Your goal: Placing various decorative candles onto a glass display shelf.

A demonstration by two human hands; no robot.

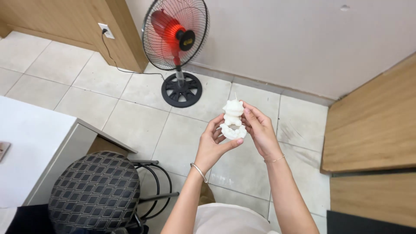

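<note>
— Where was the white figurine (233,121)?
— Held up over the tiled floor (143,117), between both hands.
— How?
— The left hand (215,144) cupped its base; the right hand (259,128) pinched its side.

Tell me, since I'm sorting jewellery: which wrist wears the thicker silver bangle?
The left wrist's bangle is the thick silver one; the right wrist's chain is thin and gold-coloured.
</note>
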